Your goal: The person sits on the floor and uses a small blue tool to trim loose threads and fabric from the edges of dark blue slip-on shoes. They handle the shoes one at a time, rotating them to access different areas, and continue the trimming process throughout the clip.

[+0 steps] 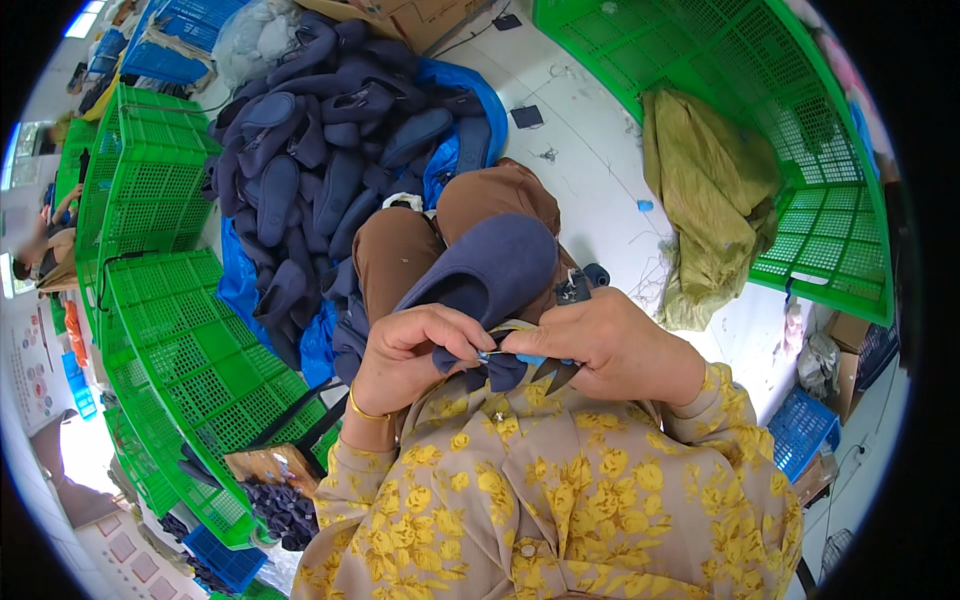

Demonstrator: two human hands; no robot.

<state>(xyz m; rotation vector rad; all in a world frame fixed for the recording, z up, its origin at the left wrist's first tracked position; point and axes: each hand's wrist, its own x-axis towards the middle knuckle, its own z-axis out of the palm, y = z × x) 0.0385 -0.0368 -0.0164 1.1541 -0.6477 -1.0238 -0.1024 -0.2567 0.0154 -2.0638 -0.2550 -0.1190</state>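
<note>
Small cloth piece held up close at the lap

On the far left stand big green crates. Next to them is a heap of dark blue slippers, piled on a blue sheet. Then comes the left hand, with a gold bracelet on its wrist. Its thumb and finger pinch the small cloth piece, which is dark blue. One loose slipper lies on the brown pants, just past the fingers. The small cloth piece is between the two hands, near the open end of that slipper. The right hand is curled around a dark pointed tool, and its thumb points at the cloth. I can't tell if that thumb touches it. Farther right, a greenish-brown sack leans by a green bin.
</note>
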